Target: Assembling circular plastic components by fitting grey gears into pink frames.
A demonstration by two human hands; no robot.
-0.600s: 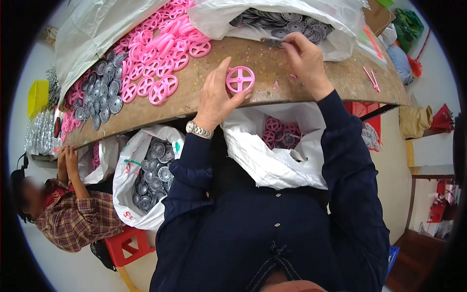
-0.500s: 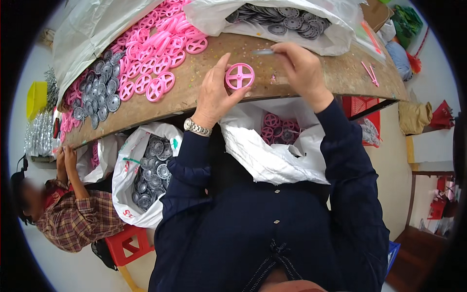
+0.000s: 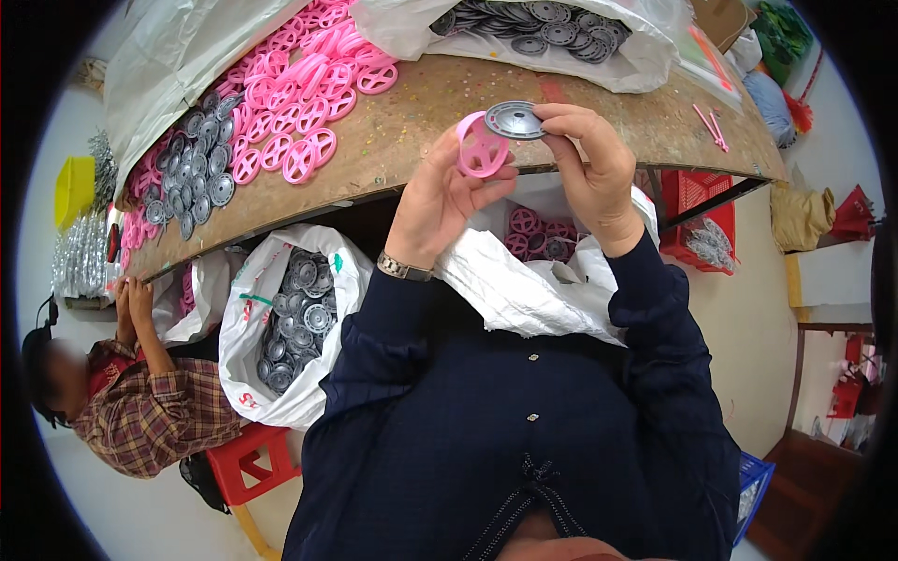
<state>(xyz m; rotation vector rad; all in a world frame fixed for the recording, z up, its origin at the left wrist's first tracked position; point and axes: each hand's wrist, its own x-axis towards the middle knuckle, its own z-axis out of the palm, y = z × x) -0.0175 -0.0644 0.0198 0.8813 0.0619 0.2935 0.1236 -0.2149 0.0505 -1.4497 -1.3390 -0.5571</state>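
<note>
My left hand (image 3: 441, 198) grips a pink spoked plastic wheel (image 3: 479, 161) by its edge, tilted, over the front edge of the table. Between thumb and fingers of my right hand (image 3: 591, 161) is a grey hubcap-like disc (image 3: 514, 121), its patterned face up. The disc's left rim overlaps the upper right of the wheel; whether they touch I cannot tell. Below my hands, an open white sack (image 3: 505, 292) on my lap holds pink wheels with grey discs among them (image 3: 535, 234).
Pink wheels (image 3: 309, 79) and grey discs (image 3: 196, 164) lie heaped on the table's left. More discs (image 3: 561, 33) fill a white bag at the back. A sack of discs (image 3: 304, 318) stands left of me. A person in a plaid shirt (image 3: 154, 416) sits farther left. Pink sticks (image 3: 711, 128) lie right.
The grey disc has come left and down to the wheel and turned from edge-on to face up. My left hand has lowered and tilted the wheel.
</note>
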